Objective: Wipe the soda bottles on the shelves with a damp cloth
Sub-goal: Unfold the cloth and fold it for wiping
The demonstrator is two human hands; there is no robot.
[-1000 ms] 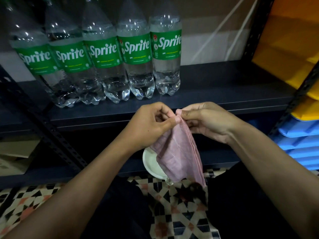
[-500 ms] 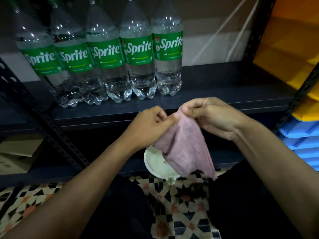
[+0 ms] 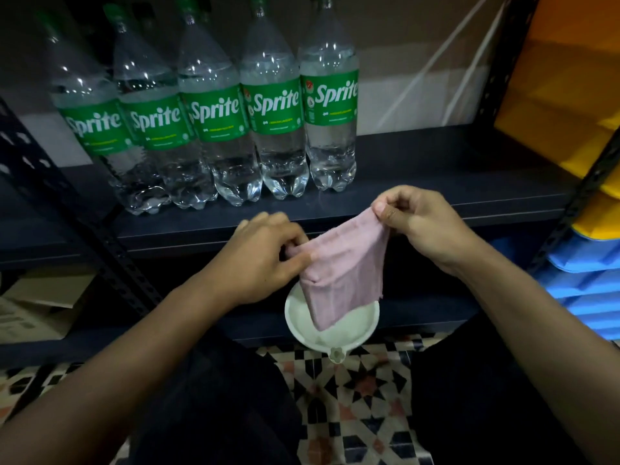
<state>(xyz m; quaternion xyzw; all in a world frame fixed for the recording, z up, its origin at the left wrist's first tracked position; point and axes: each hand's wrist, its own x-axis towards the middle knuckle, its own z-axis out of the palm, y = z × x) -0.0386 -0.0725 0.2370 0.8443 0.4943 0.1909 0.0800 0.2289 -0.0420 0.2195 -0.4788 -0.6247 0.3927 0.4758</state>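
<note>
Several clear Sprite bottles (image 3: pixel 275 129) with green labels stand in a row on a dark shelf (image 3: pixel 419 182), at its left half. In front of the shelf edge a pink cloth (image 3: pixel 339 266) is stretched between my two hands. My left hand (image 3: pixel 265 256) pinches its left corner. My right hand (image 3: pixel 419 226) pinches its upper right corner, a little higher. The cloth's lower end hangs over a white bowl (image 3: pixel 362 327) on the floor.
A slanted dark shelf post (image 3: pixel 84 223) runs down the left. Stacked yellow bins (image 3: pixel 570 112) and blue bins (image 3: pixel 590 297) stand at the right. A cardboard box (image 3: pixel 37 313) lies on the lower shelf at left. Patterned floor tiles (image 3: pixel 355 397) show between my knees.
My hands have pulled apart, the right one up and to the right, and the bunched cloth has spread out between them. The view has tilted up slightly.
</note>
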